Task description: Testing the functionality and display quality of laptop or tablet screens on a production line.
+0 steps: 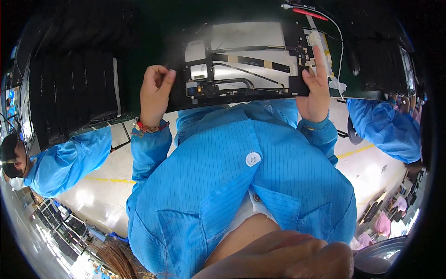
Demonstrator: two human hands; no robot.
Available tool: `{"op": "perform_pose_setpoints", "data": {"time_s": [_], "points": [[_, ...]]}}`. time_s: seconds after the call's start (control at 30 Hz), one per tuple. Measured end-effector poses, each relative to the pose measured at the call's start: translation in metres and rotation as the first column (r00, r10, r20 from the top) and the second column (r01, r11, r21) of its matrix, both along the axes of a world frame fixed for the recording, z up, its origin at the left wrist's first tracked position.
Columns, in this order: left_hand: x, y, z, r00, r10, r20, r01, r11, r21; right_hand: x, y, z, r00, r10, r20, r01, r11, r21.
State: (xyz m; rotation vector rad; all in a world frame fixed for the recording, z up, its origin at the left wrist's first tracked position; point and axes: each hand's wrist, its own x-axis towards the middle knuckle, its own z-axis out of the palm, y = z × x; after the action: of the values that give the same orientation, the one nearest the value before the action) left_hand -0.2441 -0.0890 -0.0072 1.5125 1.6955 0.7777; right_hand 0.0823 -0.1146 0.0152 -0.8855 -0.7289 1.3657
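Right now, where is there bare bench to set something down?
The dark green benchtop looks bare between the black stack and the flat electronic panel, beyond the left hand; a dimmer strip past the panel's far edge also seems free. It is crowded right of the panel: the right hand, a red pen-like tool and a white cable.

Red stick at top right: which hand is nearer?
Right. The right hand sits below the red stick in view; the left hand is farther off, down and left.

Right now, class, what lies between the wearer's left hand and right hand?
In the head view, an opened, flat black device with silver panels lies between the left hand and right hand.
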Motion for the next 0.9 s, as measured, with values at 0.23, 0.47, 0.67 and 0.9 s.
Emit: {"op": "perform_pose_setpoints", "data": {"time_s": [0.23,0.47,0.67,0.9], "points": [[0.014,-0.003,0.007,0.846,-0.066,-0.529,0.482,0.518,0.707,0.008,0.004,0.004,0.994,0.081,-0.067,-0.084,0.996,-0.041],[0.029,-0.005,0.044,0.681,-0.227,-0.696,0.722,0.052,0.690,0.038,0.019,0.019,0.219,-0.097,0.971,-0.289,0.944,0.160],[0.038,-0.003,0.049,0.649,-0.229,-0.726,0.734,-0.065,0.677,0.022,0.032,0.059,0.097,-0.073,0.993,-0.686,0.718,0.120],[0.045,-0.006,0.058,0.649,-0.227,-0.726,0.734,-0.062,0.676,0.020,0.037,0.074,0.137,0.163,0.977,-0.756,0.655,-0.004]]}}
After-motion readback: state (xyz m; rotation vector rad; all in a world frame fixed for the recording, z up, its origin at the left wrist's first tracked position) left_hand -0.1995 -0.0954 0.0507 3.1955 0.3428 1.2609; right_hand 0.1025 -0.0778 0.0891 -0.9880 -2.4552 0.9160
